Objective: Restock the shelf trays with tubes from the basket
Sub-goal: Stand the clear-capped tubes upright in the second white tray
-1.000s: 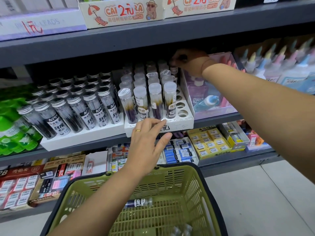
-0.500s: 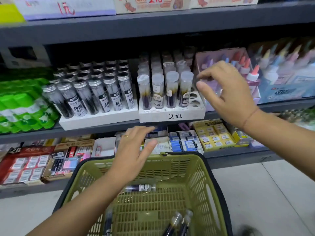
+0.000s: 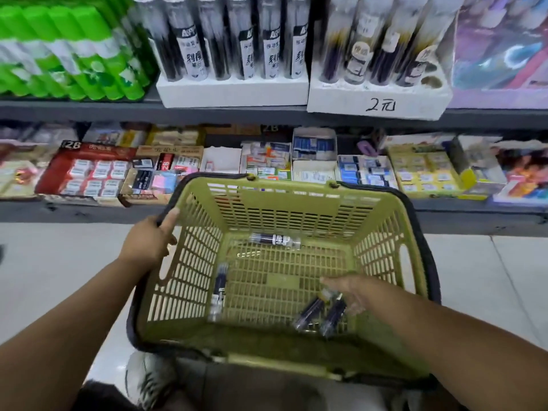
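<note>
The green basket (image 3: 296, 191) hangs in front of me. My left hand (image 3: 146, 243) grips its dark left rim, thumb on top. My right hand (image 3: 348, 292), blurred, reaches down inside with fingers stretched out over the caps of two dark tubes (image 3: 321, 315) lying side by side. Another tube (image 3: 274, 240) lies at the basket's far side, and one more (image 3: 218, 292) rests along the left wall. On the shelf above stands the white foam tray marked 2元 (image 3: 379, 105), holding upright tubes and showing one empty hole at its right front. A second white tray (image 3: 231, 93) of black-labelled tubes stands to its left.
Green bottles (image 3: 74, 54) fill the shelf left of the trays, and a purple box (image 3: 501, 54) stands to the right. The lower shelf (image 3: 267, 212) carries boxes of erasers and small stationery. A pale tiled floor (image 3: 489, 277) lies below, with my shoe (image 3: 148, 378) under the basket.
My view has dropped from the shelf to the basket. My right hand came down from the tray into the basket, and my left hand moved from the tray front to the basket's rim.
</note>
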{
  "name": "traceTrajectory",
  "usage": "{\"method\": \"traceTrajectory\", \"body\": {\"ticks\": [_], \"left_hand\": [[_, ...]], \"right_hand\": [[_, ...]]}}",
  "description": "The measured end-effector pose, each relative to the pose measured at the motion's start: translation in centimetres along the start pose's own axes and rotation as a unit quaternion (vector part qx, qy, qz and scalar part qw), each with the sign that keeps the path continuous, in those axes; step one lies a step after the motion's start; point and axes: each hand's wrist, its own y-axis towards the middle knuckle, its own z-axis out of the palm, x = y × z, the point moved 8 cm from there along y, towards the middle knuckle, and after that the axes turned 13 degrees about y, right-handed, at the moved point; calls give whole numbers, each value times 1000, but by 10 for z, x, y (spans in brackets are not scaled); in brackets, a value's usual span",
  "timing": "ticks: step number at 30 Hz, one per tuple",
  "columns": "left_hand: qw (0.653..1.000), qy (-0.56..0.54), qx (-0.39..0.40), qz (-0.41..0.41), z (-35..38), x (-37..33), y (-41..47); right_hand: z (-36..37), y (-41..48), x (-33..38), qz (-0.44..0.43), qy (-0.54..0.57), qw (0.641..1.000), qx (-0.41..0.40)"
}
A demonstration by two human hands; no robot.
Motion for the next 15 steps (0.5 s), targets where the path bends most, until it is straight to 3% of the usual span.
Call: {"method": "traceTrajectory", "body": {"ticks": [3, 5, 9, 15], "left_hand": [[999, 35, -41, 3, -5, -4, -5], [998, 38, -52, 7, -5, -1, -4], [997, 42, -65, 12, -6, -6, -7], [997, 18, -67, 20, -7, -7, -10]], "right_hand": [[22, 9, -25, 56, 91, 994, -25], [29, 13, -22, 50, 133, 988, -67], [35, 31, 1, -38, 60, 979, -190], [69, 31, 26, -92, 49, 978, -183]]}}
